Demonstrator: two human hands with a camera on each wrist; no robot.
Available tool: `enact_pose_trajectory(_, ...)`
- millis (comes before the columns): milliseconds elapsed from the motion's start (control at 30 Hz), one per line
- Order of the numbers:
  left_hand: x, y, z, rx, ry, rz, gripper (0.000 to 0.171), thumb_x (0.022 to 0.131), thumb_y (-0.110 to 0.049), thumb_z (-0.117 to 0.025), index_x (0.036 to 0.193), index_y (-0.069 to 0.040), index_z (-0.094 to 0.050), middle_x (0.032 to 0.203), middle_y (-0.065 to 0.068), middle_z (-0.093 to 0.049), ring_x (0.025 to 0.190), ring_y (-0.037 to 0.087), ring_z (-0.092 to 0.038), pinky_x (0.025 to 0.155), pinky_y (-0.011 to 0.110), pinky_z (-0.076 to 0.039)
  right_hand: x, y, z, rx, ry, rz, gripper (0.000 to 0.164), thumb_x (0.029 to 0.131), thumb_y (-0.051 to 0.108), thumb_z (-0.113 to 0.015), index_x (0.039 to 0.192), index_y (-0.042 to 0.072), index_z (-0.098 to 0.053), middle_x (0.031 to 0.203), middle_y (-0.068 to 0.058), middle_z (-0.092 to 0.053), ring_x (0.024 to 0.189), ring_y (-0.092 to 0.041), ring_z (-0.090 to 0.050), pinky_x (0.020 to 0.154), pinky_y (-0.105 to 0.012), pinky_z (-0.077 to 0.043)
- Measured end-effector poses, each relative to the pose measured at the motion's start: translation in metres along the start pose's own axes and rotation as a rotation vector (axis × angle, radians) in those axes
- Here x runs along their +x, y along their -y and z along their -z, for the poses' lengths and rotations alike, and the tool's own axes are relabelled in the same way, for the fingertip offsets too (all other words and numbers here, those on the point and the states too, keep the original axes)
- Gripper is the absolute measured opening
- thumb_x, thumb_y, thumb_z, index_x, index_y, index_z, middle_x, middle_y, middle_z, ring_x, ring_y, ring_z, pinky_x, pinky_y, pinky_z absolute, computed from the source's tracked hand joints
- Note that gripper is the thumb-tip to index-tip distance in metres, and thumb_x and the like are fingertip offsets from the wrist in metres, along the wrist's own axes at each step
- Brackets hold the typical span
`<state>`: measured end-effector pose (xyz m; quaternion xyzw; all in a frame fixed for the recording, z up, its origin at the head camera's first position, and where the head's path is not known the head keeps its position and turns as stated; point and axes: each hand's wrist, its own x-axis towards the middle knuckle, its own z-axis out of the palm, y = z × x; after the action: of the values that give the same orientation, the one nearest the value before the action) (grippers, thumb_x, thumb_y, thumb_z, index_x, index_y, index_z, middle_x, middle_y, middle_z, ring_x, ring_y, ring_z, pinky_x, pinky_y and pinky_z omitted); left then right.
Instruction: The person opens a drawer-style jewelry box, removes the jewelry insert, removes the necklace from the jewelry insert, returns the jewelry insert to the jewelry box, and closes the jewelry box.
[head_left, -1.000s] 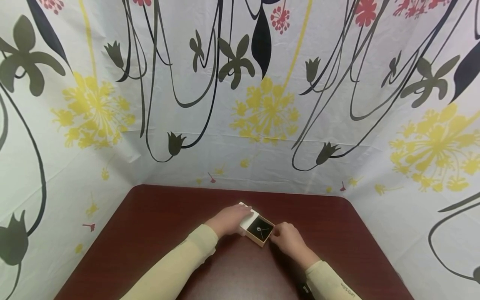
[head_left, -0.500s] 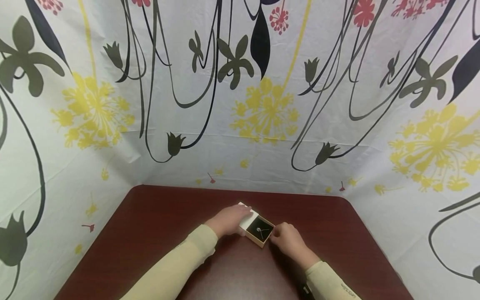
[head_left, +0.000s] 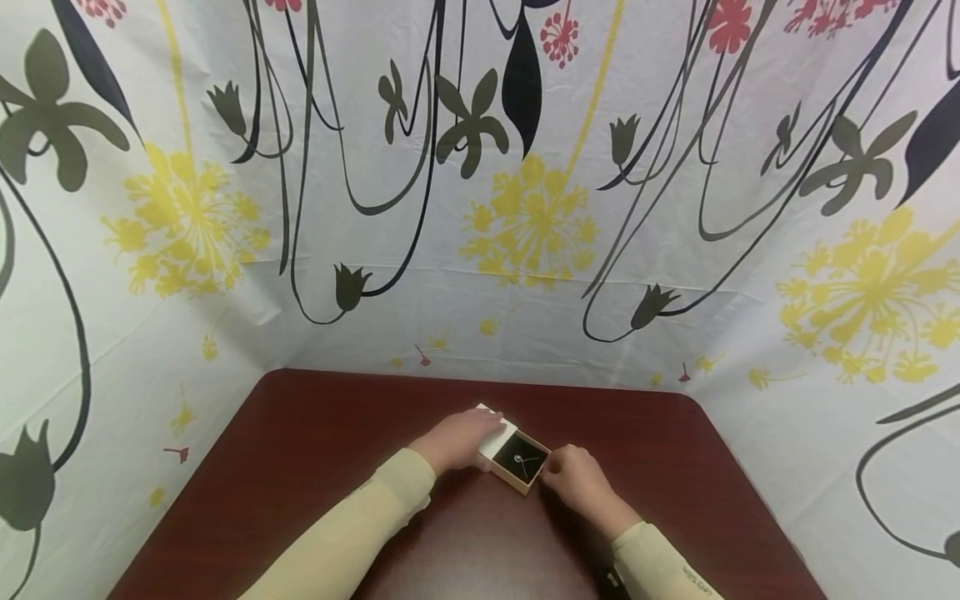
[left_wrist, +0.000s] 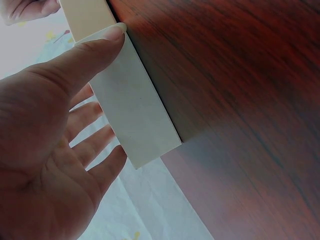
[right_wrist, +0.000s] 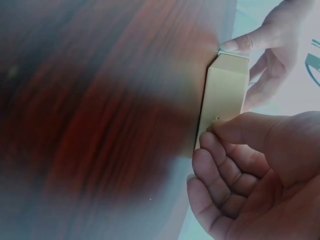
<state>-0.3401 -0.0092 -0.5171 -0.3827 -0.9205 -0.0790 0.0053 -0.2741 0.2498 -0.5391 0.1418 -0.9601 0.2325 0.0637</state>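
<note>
A small jewelry box lies on the table, its tan drawer slid partly out of a white sleeve. Inside the drawer, a silvery piece of jewelry with a thin chain-like line sits on a black pad. My left hand grips the sleeve, the thumb along one side in the left wrist view and the other fingers across from it. At the drawer's end face, by a tiny hole, my right hand pinches with thumb and index finger. Whatever lies between those fingertips is hidden.
The dark red-brown table has rounded far corners. White cloth printed with flowers hangs round its back and sides. A black strap shows at the right sleeve.
</note>
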Motion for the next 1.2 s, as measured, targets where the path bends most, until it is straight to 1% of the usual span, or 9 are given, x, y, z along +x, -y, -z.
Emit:
enact_pose_trajectory(267, -0.0020, -0.0010, 0.0005, -0.011, 0.015, 0.008, 0.078, 0.089, -0.032, -0.095, 0.156, -0.011, -0.062, 0.166, 0.010, -0.055, 0.156, 0.027, -0.047, 0.128, 0.037, -0.038, -0.0015, 0.0008, 0.0010, 0.004, 0.004, -0.006, 0.035, 0.085, -0.001, -0.077, 0.062, 0.020, -0.060, 0.060, 0.013, -0.048, 0.056, -0.007, -0.041, 0.057, -0.029, -0.039)
enact_pose_trajectory(467, -0.0014, -0.0002, -0.0003, -0.017, 0.005, 0.001, 0.077, 0.088, -0.031, -0.096, 0.155, -0.011, -0.063, 0.165, 0.011, -0.056, 0.156, 0.028, -0.048, 0.127, 0.036, -0.038, -0.0017, 0.0012, 0.0023, -0.005, -0.005, -0.002, 0.034, 0.084, 0.000, -0.077, 0.063, 0.021, -0.061, 0.061, 0.014, -0.050, 0.057, -0.007, -0.043, 0.058, -0.029, -0.041)
enact_pose_trajectory(933, -0.0018, -0.0003, 0.0002, -0.015, 0.006, 0.002, 0.078, 0.088, -0.032, -0.096, 0.155, -0.011, -0.063, 0.164, 0.010, -0.057, 0.155, 0.028, -0.049, 0.127, 0.037, -0.039, -0.0030, 0.0010, 0.0031, 0.010, -0.012, 0.010, 0.036, 0.084, -0.001, -0.077, 0.061, 0.021, -0.059, 0.059, 0.014, -0.047, 0.056, -0.006, -0.041, 0.057, -0.028, -0.039)
enact_pose_trajectory(1200, -0.0012, -0.0008, 0.0010, -0.002, 0.009, 0.002, 0.077, 0.088, -0.032, -0.096, 0.154, -0.012, -0.063, 0.164, 0.010, -0.058, 0.155, 0.027, -0.049, 0.127, 0.037, -0.039, -0.0039, -0.0007, 0.0030, 0.010, 0.008, -0.010, 0.032, 0.085, 0.000, -0.077, 0.064, 0.021, -0.063, 0.061, 0.013, -0.051, 0.056, -0.006, -0.043, 0.057, -0.028, -0.040)
